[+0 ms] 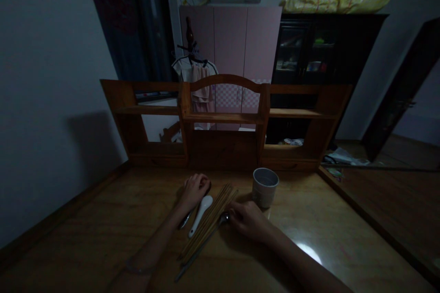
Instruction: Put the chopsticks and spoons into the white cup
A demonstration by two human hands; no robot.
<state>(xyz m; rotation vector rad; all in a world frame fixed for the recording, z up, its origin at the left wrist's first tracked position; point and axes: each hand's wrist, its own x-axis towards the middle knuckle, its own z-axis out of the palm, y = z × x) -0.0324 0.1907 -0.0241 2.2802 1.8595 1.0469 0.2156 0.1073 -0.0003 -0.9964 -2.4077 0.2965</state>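
Observation:
My left hand (195, 188) rests low over the table with its fingers curled, against a dark rounded thing (208, 187) mostly hidden by the fingers. Below that wrist shows a shiny metal handle (185, 220); whether it joins the dark thing is hidden. Just right of it lies a white spoon (202, 213), bowl away from me. Several wooden chopsticks (208, 224) lie side by side between my hands. My right hand (245, 219) is closed at the bowl of a long-handled metal spoon (224, 218), whose handle slants toward me. Behind this hand stands a grey cup (264, 192).
A wooden shelf unit (225, 119) borders the far side of the wooden table (103, 224). The white wall (62, 100) rises on the left. Beyond the shelf are pink cabinets (230, 41), a dark cabinet (319, 55) and a clothes stand (189, 32). The room is dim.

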